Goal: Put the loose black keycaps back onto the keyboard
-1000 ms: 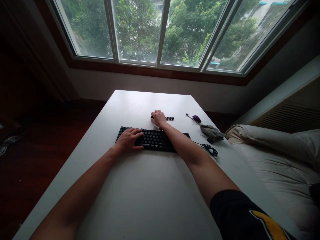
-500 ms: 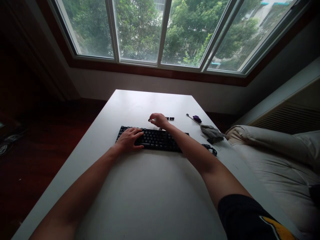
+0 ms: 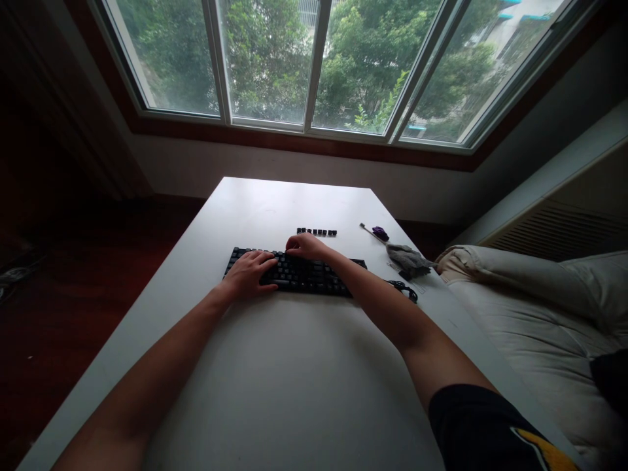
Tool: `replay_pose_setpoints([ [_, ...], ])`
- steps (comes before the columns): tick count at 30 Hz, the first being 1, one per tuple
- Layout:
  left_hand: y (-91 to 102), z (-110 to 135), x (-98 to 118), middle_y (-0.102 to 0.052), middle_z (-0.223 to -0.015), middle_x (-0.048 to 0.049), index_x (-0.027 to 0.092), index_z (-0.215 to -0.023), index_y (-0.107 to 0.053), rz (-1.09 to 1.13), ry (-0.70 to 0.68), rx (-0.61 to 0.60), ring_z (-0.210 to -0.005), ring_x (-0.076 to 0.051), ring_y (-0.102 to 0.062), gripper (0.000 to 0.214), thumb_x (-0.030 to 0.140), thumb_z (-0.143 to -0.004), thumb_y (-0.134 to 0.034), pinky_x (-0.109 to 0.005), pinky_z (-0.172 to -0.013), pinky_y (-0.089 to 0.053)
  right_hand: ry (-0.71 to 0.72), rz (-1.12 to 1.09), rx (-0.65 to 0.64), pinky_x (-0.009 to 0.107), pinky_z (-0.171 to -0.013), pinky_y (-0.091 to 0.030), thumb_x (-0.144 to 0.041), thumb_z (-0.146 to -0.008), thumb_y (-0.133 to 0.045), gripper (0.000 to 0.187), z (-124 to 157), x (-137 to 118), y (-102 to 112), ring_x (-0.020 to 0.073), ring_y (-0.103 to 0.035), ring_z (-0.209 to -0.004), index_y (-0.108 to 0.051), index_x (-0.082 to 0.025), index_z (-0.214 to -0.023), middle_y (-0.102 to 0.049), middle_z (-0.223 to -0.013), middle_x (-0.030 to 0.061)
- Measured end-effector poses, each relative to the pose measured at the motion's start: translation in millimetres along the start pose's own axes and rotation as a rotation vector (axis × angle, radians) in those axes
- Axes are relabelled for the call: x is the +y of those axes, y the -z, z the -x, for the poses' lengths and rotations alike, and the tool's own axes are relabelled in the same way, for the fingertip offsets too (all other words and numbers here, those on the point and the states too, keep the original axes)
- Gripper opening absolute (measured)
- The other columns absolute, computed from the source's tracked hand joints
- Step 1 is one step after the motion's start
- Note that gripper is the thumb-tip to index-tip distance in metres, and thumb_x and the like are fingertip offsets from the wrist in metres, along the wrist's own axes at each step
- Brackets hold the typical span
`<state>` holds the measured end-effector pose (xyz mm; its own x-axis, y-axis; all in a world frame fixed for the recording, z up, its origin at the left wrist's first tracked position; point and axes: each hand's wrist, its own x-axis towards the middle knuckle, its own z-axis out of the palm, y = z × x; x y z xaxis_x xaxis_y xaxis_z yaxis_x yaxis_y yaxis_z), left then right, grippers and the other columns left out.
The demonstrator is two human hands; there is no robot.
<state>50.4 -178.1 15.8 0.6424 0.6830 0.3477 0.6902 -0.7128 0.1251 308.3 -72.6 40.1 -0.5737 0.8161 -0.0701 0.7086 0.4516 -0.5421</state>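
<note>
A black keyboard lies across the white table. My left hand rests flat on its left part, thumb spread away from the fingers near the front edge. At the keyboard's back edge, left of its middle, my right hand has its fingers pinched together over the top row of keys. Whatever is between those fingertips is hidden. Just behind that hand, a row of several loose black keycaps sits on the table.
Right of the keyboard lie a black coiled cable, a grey cloth, a thin brush and a small purple item. A beige padded seat stands along the table's right side. Beyond the table is a window.
My right hand has moved from the left end of the keycap row back toward me, down to the keyboard's back edge. More of the row now shows. My left hand stays on the keyboard.
</note>
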Motion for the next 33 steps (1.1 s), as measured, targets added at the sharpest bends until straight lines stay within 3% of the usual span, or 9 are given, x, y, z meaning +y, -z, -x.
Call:
replay_pose_setpoints([
  [12,-2.1,1.2,-1.1,-0.057,-0.150,-0.0139,0.024,-0.144,-0.060,-0.015,0.000,-0.007,-0.132,-0.037,-0.054,0.065,0.059,-0.090,-0.068,-0.056,-0.114,-0.042,0.055,0.214,0.111,0.017,-0.081,-0.041,-0.027,-0.097,-0.068,0.017,5.3,-6.0,-16.5,0.0110,-0.063,-0.093,-0.074,-0.016,-0.110,-0.070,-0.105,0.0054],
  [23,-0.6,1.0,0.9,-0.057,-0.149,-0.0129,0.026,-0.144,-0.060,0.015,0.009,-0.005,-0.133,-0.037,-0.053,0.064,0.056,-0.089,-0.069,-0.057,-0.115,-0.040,0.017,0.334,0.066,0.020,-0.079,-0.039,-0.027,-0.097,-0.067,0.020,9.4,-18.0,-16.6,0.0147,-0.062,-0.098,-0.073,-0.016,-0.113,-0.069,-0.110,0.0070],
  [29,-2.0,1.0,-1.1,-0.057,-0.149,-0.0145,0.024,-0.144,-0.061,0.019,0.005,-0.002,-0.133,-0.037,-0.053,0.065,0.058,-0.089,-0.069,-0.057,-0.116,-0.040,0.000,0.129,0.007,0.017,-0.080,-0.042,-0.027,-0.099,-0.065,0.020,-4.4,4.1,-8.2,0.0105,-0.062,-0.091,-0.075,-0.018,-0.114,-0.070,-0.104,0.0033],
  [33,-4.1,0.7,-2.9,-0.057,-0.149,-0.0132,0.026,-0.144,-0.060,0.018,0.006,-0.001,-0.134,-0.037,-0.053,0.065,0.057,-0.088,-0.071,-0.057,-0.115,-0.041,-0.093,0.276,0.289,0.023,-0.091,-0.045,-0.025,-0.103,-0.057,0.025,-19.6,25.6,-0.7,0.0159,-0.059,-0.106,-0.072,-0.017,-0.120,-0.066,-0.117,0.0082],
])
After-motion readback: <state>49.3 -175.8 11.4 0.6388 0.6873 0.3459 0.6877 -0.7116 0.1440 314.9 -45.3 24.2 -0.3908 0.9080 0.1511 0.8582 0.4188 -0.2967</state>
